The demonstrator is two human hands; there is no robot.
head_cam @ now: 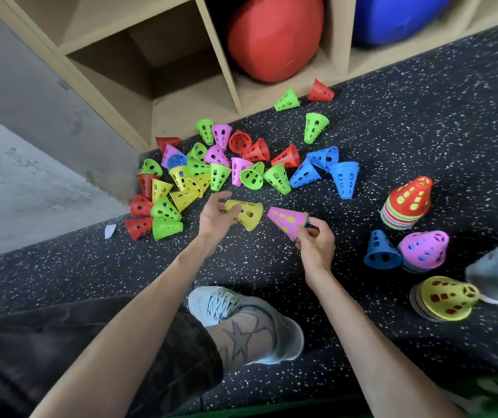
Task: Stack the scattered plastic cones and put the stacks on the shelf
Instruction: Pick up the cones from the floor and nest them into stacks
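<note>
Roughly midway: the left hand [216, 217] fingers close on a yellow cone [249, 215], the right hand [314, 244] fingers pinch a pink-topped stack [288, 221], three finished stacks [406, 203] and many loose cones [220, 167] remain on the floor [423, 131], shelf [163, 86] unloaded.

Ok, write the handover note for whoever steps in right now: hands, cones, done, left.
Left hand: holds a single yellow cone.
Right hand: holds a small stack topped by a pink cone.
Done: three stacks stand on the floor at the right, red-topped, pink-topped, yellow-topped; a lone blue cone beside them.
Left: the big scattered pile by the shelf, then all stacks onto the shelf; none there yet.
</note>
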